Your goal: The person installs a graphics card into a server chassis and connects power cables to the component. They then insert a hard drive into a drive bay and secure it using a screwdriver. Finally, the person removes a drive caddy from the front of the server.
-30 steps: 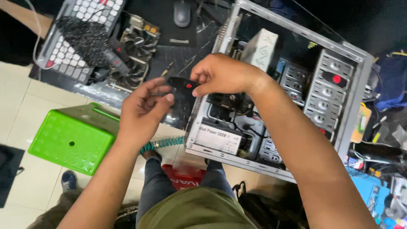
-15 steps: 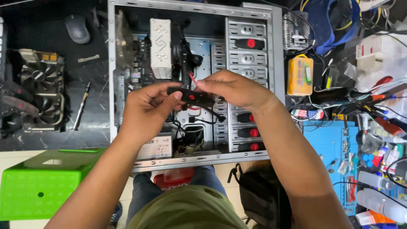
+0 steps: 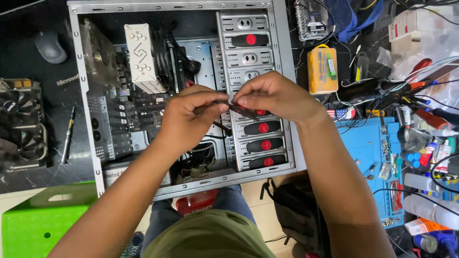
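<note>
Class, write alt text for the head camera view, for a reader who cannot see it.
Two bare hands, left hand and right hand, hold a thin dark part between them above an open computer case. A green stool stands lower left.

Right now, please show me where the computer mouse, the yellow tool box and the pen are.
computer mouse (image 3: 49,47), head view, middle of its grey back.
yellow tool box (image 3: 322,70), head view, centre of its lid.
pen (image 3: 68,135), head view, middle of its barrel.
</note>
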